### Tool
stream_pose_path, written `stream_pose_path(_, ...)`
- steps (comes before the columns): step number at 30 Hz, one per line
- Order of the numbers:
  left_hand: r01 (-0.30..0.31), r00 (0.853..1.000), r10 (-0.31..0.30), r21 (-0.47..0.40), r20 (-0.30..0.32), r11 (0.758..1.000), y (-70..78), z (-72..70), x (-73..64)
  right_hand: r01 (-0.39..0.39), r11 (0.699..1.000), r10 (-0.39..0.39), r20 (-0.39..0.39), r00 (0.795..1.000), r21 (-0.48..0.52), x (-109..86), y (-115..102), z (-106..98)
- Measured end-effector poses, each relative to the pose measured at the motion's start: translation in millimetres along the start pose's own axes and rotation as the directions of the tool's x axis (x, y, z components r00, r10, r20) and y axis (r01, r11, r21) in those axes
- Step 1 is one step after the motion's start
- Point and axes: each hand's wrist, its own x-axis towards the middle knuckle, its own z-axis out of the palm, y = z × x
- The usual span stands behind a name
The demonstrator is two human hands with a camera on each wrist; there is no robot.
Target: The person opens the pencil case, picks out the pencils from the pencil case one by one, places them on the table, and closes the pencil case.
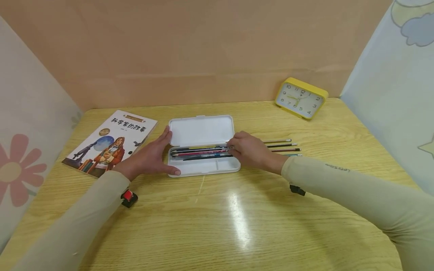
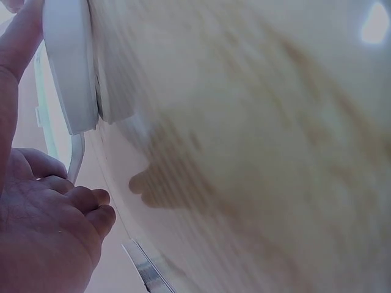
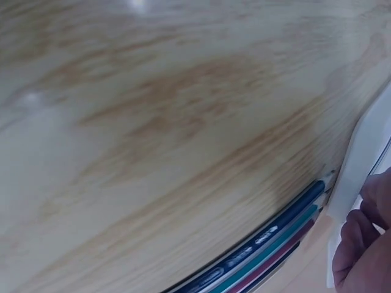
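A white pencil case point(image 1: 204, 174) lies with its lid point(image 1: 201, 130) raised at the back. Inside, several pencils point(image 1: 190, 153) lie lengthwise, one of them red. My left hand point(image 1: 152, 156) holds the left end of the case, its thumb on the front rim and fingers by the lid; the left wrist view shows these fingers point(image 2: 91, 204) bent beside the lid's edge. My right hand point(image 1: 249, 150) is over the right end of the case, its fingertips pinching a pencil among those inside. The pinched part is mostly hidden by the hand.
Several pencils point(image 1: 283, 145) lie side by side on the table right of the case, partly behind my right hand. A book point(image 1: 112, 145) lies at the left, close to my left forearm. A yellow alarm clock point(image 1: 301, 98) stands at the back right, before the brown back panel.
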Motion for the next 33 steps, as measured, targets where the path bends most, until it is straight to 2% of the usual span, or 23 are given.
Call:
stream_pose_path(8,0.012,1.0,-0.012,0.0,0.001,1.0,2.2,-0.7,0.2,-0.066,0.995,0.071,0.067,0.995,-0.08,4.9,-5.8,-2.3)
stream_pose_path(13,0.018,1.0,-0.018,-0.002,0.003,1.0,2.5,-1.1,0.2,-0.08,0.99,0.092,0.104,0.99,-0.114,7.9,-8.3,-3.5)
stream_pose_path(22,-0.005,1.0,0.005,-0.015,0.007,1.0,0.2,-0.2,-0.3,-0.091,0.989,0.105,0.119,0.987,-0.119,11.2,-11.4,-1.1)
stream_pose_path(33,-0.001,1.0,0.001,-0.012,0.011,1.0,-0.1,-0.2,0.3,-0.084,0.989,0.098,0.121,0.988,-0.119,13.0,-12.2,2.7)
